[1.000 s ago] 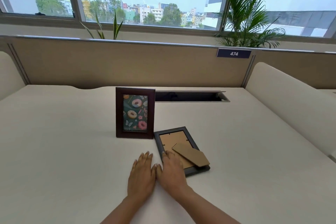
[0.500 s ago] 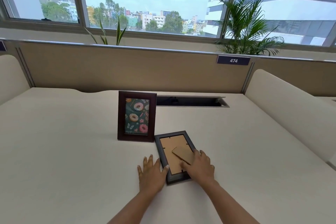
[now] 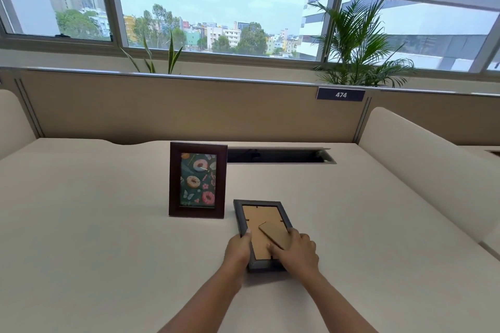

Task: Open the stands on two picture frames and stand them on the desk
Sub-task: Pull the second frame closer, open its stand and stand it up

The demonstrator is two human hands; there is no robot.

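Note:
A dark brown picture frame (image 3: 197, 180) with a doughnut print stands upright on the cream desk (image 3: 81, 224), facing me. Just right of it and nearer to me, a grey picture frame (image 3: 261, 213) is face down, its brown cardboard back showing. Its near end is tilted up off the desk, with a shadow beneath. My left hand (image 3: 238, 250) grips the frame's left edge, thumb on the rim. My right hand (image 3: 296, 254) holds the right edge, with fingers over the cardboard stand (image 3: 273, 232), which is angled across the back.
A long open cable slot (image 3: 278, 157) runs along the desk's back, right of the standing frame. A tan partition (image 3: 189, 108) with a "474" label (image 3: 341, 94) closes off the far side. A cream side panel (image 3: 422, 170) rises at the right. Plants stand behind.
My left hand went from flat on the desk to gripping the grey frame's left edge. My right hand shifted to its right side. The frame's near end has lifted.

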